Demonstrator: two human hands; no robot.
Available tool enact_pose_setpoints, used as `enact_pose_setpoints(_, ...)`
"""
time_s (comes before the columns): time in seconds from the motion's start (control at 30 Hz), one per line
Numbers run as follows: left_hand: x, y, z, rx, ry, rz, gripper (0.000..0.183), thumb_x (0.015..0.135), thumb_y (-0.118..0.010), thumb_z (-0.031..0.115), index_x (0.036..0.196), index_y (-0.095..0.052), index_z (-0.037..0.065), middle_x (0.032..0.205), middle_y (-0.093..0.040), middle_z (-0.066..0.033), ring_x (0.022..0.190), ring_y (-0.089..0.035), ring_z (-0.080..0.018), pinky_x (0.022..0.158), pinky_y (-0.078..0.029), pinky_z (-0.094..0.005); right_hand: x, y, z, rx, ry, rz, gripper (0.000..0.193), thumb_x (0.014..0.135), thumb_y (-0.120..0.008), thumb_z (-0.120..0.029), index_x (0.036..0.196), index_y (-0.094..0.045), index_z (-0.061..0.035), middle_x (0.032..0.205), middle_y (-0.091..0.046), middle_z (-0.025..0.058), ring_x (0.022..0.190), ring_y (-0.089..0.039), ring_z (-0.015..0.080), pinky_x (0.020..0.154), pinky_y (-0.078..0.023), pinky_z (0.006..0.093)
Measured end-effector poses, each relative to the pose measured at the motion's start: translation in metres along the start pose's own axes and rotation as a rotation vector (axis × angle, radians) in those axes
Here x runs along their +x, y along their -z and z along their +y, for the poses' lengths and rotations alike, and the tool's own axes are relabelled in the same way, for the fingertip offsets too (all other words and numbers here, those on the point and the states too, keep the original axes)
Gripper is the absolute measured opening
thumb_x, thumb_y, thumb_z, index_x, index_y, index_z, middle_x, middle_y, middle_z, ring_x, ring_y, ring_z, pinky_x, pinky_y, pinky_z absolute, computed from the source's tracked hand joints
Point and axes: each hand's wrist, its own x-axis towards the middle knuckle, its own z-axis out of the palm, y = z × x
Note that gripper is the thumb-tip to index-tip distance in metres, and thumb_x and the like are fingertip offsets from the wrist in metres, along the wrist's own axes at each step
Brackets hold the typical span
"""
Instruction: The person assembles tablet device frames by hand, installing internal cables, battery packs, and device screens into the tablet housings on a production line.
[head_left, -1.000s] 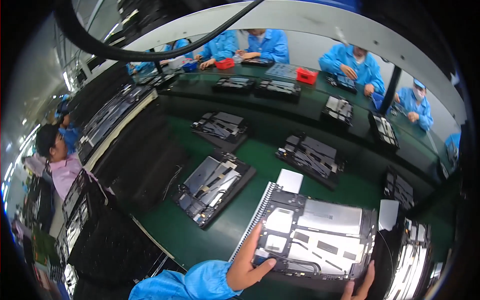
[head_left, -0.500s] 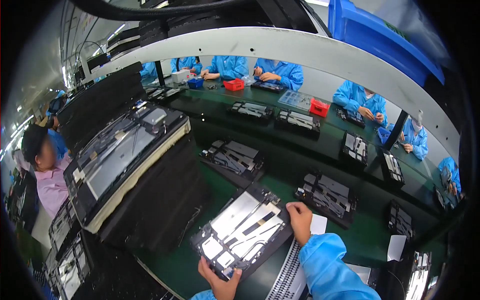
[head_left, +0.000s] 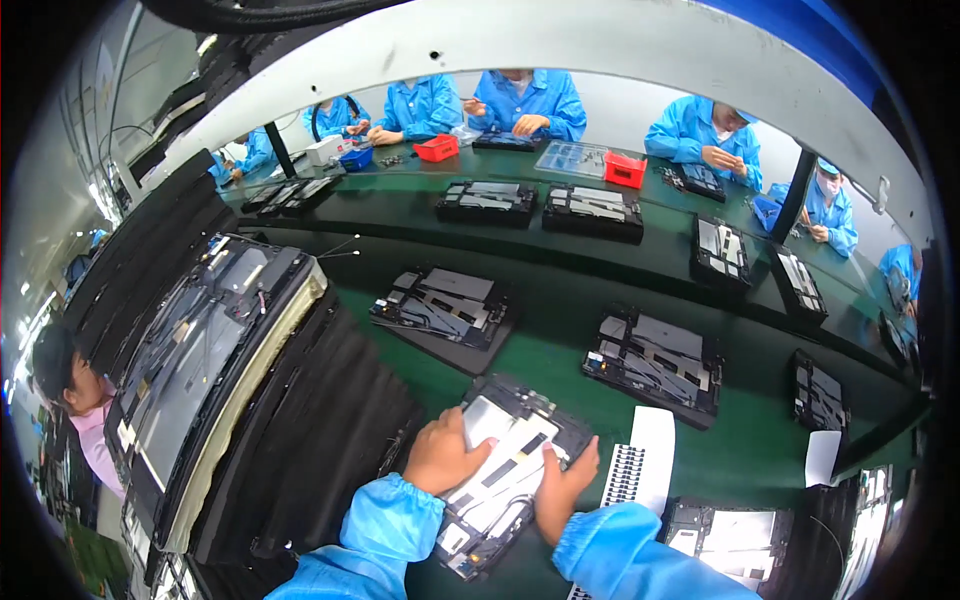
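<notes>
Low in the middle of the view, a flat black device housing [head_left: 510, 455] with silver plates and dark ribbon strips lies tilted between my hands. My left hand [head_left: 445, 455] grips its left edge, thumb across the silver face. On the opposite edge is my right hand [head_left: 565, 490], its thumb on the face and its fingers curled at the side. The undersides of the fingers are hidden. Beside my right forearm lies a white strip sheet [head_left: 652, 460] with rows of small black pieces. Similar housings rest beyond, one [head_left: 440, 305] ahead and another [head_left: 655, 365] to the right.
A tall stack of black foam trays [head_left: 320, 440] stands at my left, with a housing [head_left: 205, 340] on top. A white metal beam [head_left: 520, 48] crosses above. Co-workers in blue sit across the green bench [head_left: 380, 215], near red bins [head_left: 624, 170]. Another housing [head_left: 735, 540] lies lower right.
My left hand has moved from the housing's near corner up to its left edge. My right hand has shifted down along the right side. The housing has turned more upright, and the view has shifted.
</notes>
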Motion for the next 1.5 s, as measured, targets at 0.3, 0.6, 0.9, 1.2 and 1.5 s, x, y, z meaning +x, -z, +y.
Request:
enact_pose_setpoints(0.3, 0.091, 0.010, -0.004, -0.348, 0.127, 0.369, 0.060, 0.074, -0.062, 0.034, 0.111, -0.047, -0.011, 0.121, -0.042, -0.0300, 0.110, -0.044, -0.0406, 0.094, -0.035, -0.0437, 0.094, -0.005, -0.035, 0.001, 0.310, 0.100, 0.040, 0.074, -0.063, -0.016, 0.106, -0.051, 0.0042, 0.108, -0.050, 0.0200, 0.104, -0.044, 0.0330, 0.093, -0.032, 0.0388)
enact_pose_setpoints(0.6, 0.191, -0.001, -0.065, -0.336, 1.006, 0.670, 0.098, 0.050, -0.081, 0.029, 0.120, -0.023, -0.008, 0.119, -0.035, -0.0264, 0.107, -0.041, -0.0421, 0.090, -0.040, -0.0451, 0.187, -0.182, -0.052, -0.362, 0.039, -0.636, 0.065, 0.069, -0.064, -0.037, 0.105, -0.047, 0.0142, 0.108, -0.052, 0.0271, 0.093, -0.057, 0.0327, 0.079, -0.047, 0.0360)
enact_pose_setpoints(0.9, 0.192, 0.019, -0.059, -1.220, 0.626, 0.996, 0.038, 0.044, -0.068, -0.004, 0.075, -0.050, -0.014, 0.079, -0.055, -0.0112, 0.061, -0.051, -0.0165, 0.054, -0.047, -0.0325, 0.156, -0.211, -0.055, 0.017, -0.142, -0.379, 0.049, 0.052, -0.077, -0.025, 0.080, -0.059, 0.0118, 0.090, -0.059, 0.0219, 0.085, -0.059, 0.0263, 0.070, -0.050, 0.0333)
enact_pose_setpoints(1.2, 0.123, 0.053, 0.102, -1.599, -0.052, 0.443, 0.014, 0.067, -0.063, 0.009, 0.074, -0.057, -0.002, 0.079, -0.058, -0.0064, 0.073, -0.054, -0.0178, 0.070, -0.042, -0.0294, 0.166, -0.038, -0.149, 0.977, -0.036, -0.390, 0.060, 0.055, -0.070, 0.003, 0.104, -0.036, 0.0050, 0.096, -0.051, 0.0145, 0.087, -0.053, 0.0229, 0.076, -0.045, 0.0327)
enact_pose_setpoints(1.5, 0.120, -0.004, 0.081, -1.656, 0.129, -0.009, 0.096, 0.075, -0.057, 0.053, 0.138, -0.009, -0.001, 0.138, -0.024, -0.0181, 0.121, -0.037, -0.0275, 0.097, -0.028, -0.0397, 0.016, 0.267, -0.105, 0.827, 0.007, 0.392, 0.047, 0.061, -0.069, 0.000, 0.104, -0.049, 0.0027, 0.094, -0.058, 0.0115, 0.083, -0.058, 0.0211, 0.079, -0.047, 0.0336)
